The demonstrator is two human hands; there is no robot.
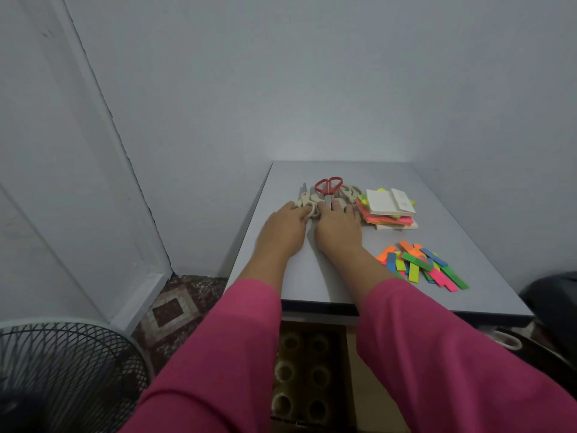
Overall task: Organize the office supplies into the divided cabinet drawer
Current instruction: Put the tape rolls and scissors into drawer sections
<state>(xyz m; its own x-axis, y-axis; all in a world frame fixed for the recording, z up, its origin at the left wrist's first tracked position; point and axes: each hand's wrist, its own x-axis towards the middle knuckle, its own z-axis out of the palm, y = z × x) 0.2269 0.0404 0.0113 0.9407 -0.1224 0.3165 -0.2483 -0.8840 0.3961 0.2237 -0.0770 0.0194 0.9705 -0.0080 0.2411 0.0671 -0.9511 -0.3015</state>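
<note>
Several pairs of scissors lie on the grey cabinet top [437,232]: cream-handled ones [304,200] on the left, a red-handled pair [327,185] in the middle, more cream ones [351,192] to the right. My left hand [285,228] lies palm down with its fingers on the left cream scissors. My right hand [338,228] rests beside it, fingertips on the red pair's blades. Below the top, between my pink sleeves, the open drawer [349,370] shows several tape rolls [301,375] in one compartment.
A stack of sticky notes [388,210] sits right of the scissors. A loose pile of coloured sticky strips [421,265] lies near the front right. A black fan grille [67,375] stands at lower left. A dark object [555,304] is at the right edge.
</note>
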